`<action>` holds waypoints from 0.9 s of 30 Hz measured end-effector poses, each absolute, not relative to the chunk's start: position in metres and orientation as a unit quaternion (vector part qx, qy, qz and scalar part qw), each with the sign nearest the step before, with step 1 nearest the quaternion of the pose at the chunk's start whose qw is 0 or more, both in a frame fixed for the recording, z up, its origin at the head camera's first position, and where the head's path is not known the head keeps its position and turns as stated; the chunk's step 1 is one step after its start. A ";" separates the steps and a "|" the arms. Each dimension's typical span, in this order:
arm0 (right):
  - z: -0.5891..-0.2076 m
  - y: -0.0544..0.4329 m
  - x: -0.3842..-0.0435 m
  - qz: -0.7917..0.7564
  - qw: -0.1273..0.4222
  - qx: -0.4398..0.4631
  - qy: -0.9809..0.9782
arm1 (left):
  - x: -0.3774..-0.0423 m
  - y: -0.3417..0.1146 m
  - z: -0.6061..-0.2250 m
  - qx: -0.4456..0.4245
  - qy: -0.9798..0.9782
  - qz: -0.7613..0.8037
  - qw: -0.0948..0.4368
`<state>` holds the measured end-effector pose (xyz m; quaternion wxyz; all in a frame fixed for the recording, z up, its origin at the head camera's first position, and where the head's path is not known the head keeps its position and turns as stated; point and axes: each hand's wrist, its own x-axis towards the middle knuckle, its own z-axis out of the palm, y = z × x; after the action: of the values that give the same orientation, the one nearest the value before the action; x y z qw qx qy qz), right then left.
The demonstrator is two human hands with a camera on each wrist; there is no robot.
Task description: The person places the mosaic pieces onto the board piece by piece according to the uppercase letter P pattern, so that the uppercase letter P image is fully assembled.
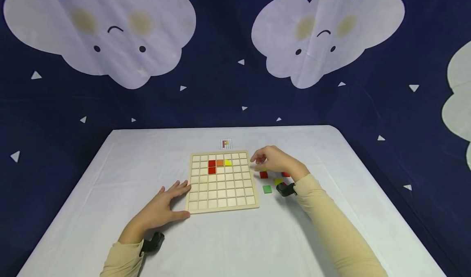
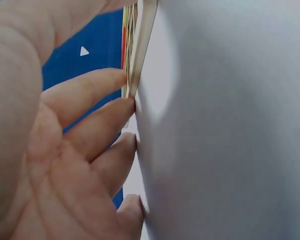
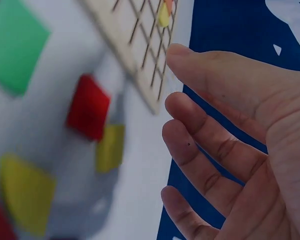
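Note:
A wooden grid board (image 1: 223,210) lies on the table, with two red tiles (image 1: 211,170), an orange tile (image 1: 220,163) and a yellow tile (image 1: 227,162) in its upper cells. At the board's left edge, my left hand (image 1: 158,209) has its fingers and thumb spread, touching the rim. My right hand (image 1: 276,159) hovers just off the board's right edge, above loose tiles. Its fingers are loosely bent, and the right wrist view shows nothing between thumb and fingers. Below it in that view are a red tile (image 3: 88,107), yellow tiles (image 3: 110,148) and a green tile (image 3: 17,47).
Behind the board lies a small printed card (image 1: 225,144) with a coloured grid pattern. More loose tiles lie right of the board, including a green tile (image 1: 267,189), partly hidden near the right wrist. The white table (image 1: 220,248) meets a dark blue cloth (image 1: 217,105) at its back.

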<state>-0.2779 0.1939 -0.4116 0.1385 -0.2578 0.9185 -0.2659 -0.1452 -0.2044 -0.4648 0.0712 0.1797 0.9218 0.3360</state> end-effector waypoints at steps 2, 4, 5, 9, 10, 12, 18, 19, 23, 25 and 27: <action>-0.413 0.201 -0.276 -0.267 0.145 -0.252 0.919 | -0.144 -0.204 -0.466 0.176 0.921 0.342 0.059; -0.415 0.207 -0.273 -0.268 0.151 -0.243 0.920 | -0.144 -0.203 -0.467 0.170 0.918 0.354 0.052; -0.417 0.211 -0.272 -0.269 0.154 -0.239 0.920 | -0.144 -0.202 -0.468 0.166 0.917 0.359 0.050; -0.423 0.221 -0.268 -0.270 0.160 -0.225 0.922 | -0.144 -0.200 -0.470 0.144 0.913 0.379 0.056; -0.425 0.223 -0.267 -0.269 0.161 -0.221 0.924 | -0.144 -0.199 -0.470 0.138 0.912 0.381 0.059; -0.427 0.226 -0.266 -0.269 0.163 -0.218 0.924 | -0.144 -0.199 -0.470 0.131 0.911 0.386 0.065; -0.431 0.231 -0.262 -0.267 0.170 -0.210 0.925 | -0.145 -0.200 -0.472 0.133 0.905 0.397 0.072; -0.431 0.231 -0.262 -0.268 0.170 -0.210 0.925 | -0.145 -0.200 -0.472 0.134 0.905 0.398 0.072; -0.435 0.231 -0.262 -0.274 0.168 -0.210 0.923 | -0.145 -0.201 -0.472 0.133 0.905 0.398 0.072; -0.437 0.232 -0.261 -0.275 0.167 -0.208 0.924 | -0.144 -0.201 -0.471 0.133 0.904 0.399 0.074; -0.438 0.232 -0.260 -0.274 0.165 -0.206 0.925 | -0.144 -0.201 -0.471 0.133 0.904 0.400 0.075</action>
<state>-0.2604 0.2319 -0.4377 0.1649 -0.2057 0.9247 -0.2745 -0.1439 -0.2014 -0.4708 0.0747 0.1325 0.9037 0.4001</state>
